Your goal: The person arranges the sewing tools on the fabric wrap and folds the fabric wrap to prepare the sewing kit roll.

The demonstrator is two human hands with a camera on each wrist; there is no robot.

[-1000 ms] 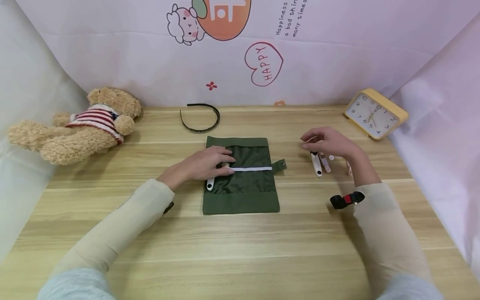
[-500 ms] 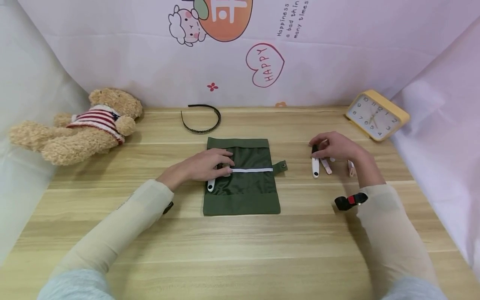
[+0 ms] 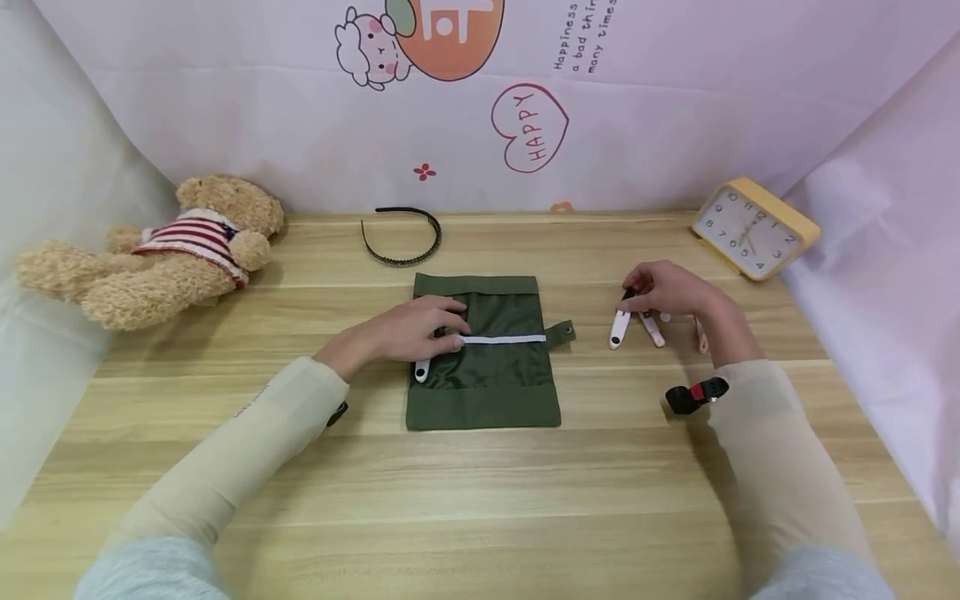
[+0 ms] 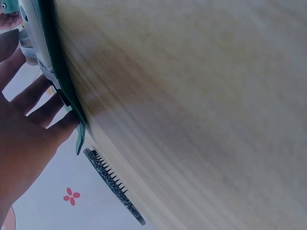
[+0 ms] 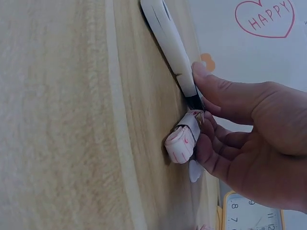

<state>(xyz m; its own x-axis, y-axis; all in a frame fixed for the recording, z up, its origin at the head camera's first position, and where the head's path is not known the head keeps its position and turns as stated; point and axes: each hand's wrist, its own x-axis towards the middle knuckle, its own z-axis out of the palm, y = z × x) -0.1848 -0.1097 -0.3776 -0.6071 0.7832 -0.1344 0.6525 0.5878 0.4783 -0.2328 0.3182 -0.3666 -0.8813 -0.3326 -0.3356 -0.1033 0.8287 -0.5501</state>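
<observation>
My left hand (image 3: pixel 408 327) rests with fingers spread on an unrolled dark green fabric pouch (image 3: pixel 510 407), which has a white elastic strip (image 3: pixel 502 339) across it. Below that hand shows the end of a white handle with a black dot (image 3: pixel 422 370); the rest is hidden. A small banded roll (image 4: pixel 28 45) stands near the left fingertips in the left wrist view. On the right, my right hand (image 3: pixel 667 287) pinches the black end of a slim white tool (image 5: pixel 168 43), slanted close over the table. Beside its fingers lies a pink-marked white tape roll (image 5: pixel 180 146).
A small white piece (image 3: pixel 665 317) and a pinkish item (image 3: pixel 701 335) lie by the right hand. At the back are a black toothed headband (image 3: pixel 437 237) and a yellow clock (image 3: pixel 753 227). A teddy bear (image 3: pixel 168 283) lies on the left. The pouch's snap tab (image 3: pixel 559 333) points right.
My right hand has come down to the right and taken hold of the slim white tool, whose lower end has swung left. The left hand has stayed on the pouch.
</observation>
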